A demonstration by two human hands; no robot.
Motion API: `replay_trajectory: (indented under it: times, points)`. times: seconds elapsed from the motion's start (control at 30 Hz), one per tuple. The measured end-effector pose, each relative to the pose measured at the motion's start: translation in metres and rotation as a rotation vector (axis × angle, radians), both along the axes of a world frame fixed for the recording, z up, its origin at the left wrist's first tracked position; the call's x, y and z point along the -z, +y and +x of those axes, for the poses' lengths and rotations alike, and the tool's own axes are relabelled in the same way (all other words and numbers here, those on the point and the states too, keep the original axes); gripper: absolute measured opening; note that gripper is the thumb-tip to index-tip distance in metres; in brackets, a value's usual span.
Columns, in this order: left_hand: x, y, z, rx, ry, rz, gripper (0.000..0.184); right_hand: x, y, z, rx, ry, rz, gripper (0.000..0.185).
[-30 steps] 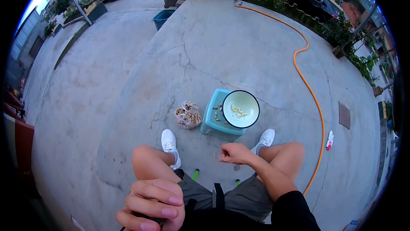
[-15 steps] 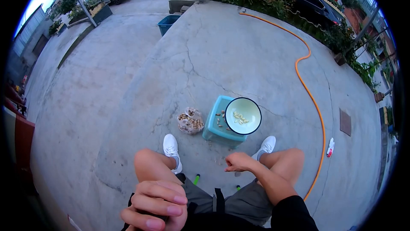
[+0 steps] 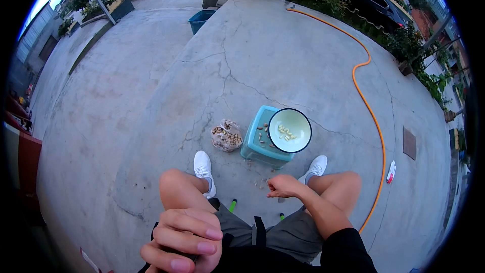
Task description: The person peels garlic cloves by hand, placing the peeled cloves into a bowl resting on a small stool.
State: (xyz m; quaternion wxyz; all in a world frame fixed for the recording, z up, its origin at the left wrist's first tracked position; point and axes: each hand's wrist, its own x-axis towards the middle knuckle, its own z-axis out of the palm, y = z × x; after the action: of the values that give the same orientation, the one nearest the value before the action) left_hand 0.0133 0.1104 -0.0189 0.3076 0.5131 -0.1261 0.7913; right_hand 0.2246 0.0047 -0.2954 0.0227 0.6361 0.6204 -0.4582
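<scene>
My left hand (image 3: 186,237) is raised close to the camera over my lap, its fingers curled round something dark that I cannot make out. Over the gap between my knees, my right hand (image 3: 284,187) points down with its fingers drawn together; what they pinch, if anything, is hidden. In front of it stands a turquoise plastic stool (image 3: 258,155). A pale bowl with a dark rim (image 3: 277,145) rests on the stool's right side, holding several small whitish pieces (image 3: 287,133). Several small brownish pieces (image 3: 261,135) lie on the seat beside the bowl.
A clear plastic bag (image 3: 226,136) of small brown pieces sits on the concrete left of the stool. An orange hose (image 3: 374,114) winds along the right. A blue-green bin (image 3: 201,21), parked cars and plants are farther off. My white shoes (image 3: 202,166) flank the stool's front.
The view has tilted slightly, so the stool, bowl and bag appear a little higher in the picture. Both hands keep nearly the same pose.
</scene>
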Motion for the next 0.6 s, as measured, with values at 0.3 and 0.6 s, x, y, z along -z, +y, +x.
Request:
replay_trajectory:
  times: [0.3, 0.6]
  points:
    - [0.002, -0.002, -0.006, 0.026, 0.057, -0.026, 0.056, -0.004, 0.002, 0.0, -0.002, 0.012, -0.017, 0.04]
    - [-0.003, -0.008, 0.002, -0.019, -0.042, -0.085, 0.054, -0.004, 0.001, 0.0, -0.022, 0.003, -0.002, 0.041]
